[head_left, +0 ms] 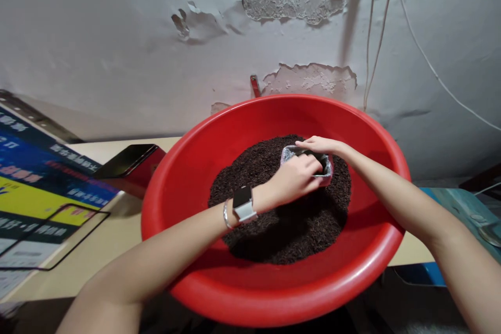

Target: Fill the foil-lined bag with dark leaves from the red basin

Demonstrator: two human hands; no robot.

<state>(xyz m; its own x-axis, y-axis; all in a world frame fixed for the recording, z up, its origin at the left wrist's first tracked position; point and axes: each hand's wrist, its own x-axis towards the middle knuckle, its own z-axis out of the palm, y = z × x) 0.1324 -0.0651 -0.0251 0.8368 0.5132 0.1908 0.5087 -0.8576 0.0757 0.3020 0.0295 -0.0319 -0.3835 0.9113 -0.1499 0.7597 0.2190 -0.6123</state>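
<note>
A wide red plastic basin (274,300) holds a broad heap of dark, dry, loose bits that look like tea leaves (250,177). Over the right part of the heap is a small open bag with a silvery lining (288,152), its mouth facing up. My left hand (297,176), wearing a watch (243,202) and a bracelet, is closed over the bag's near side. Its fingers bend into the mouth, and their tips are hidden. At the far right rim my right hand (321,144) grips the bag, thumb along the edge. The bag's underside is out of sight.
The basin stands on a pale tabletop (133,240) against a peeling wall (117,52). To its left are a dark-topped red box (131,167), a printed board (35,188) and a thin black frame (78,242). White cables (371,36) hang at right.
</note>
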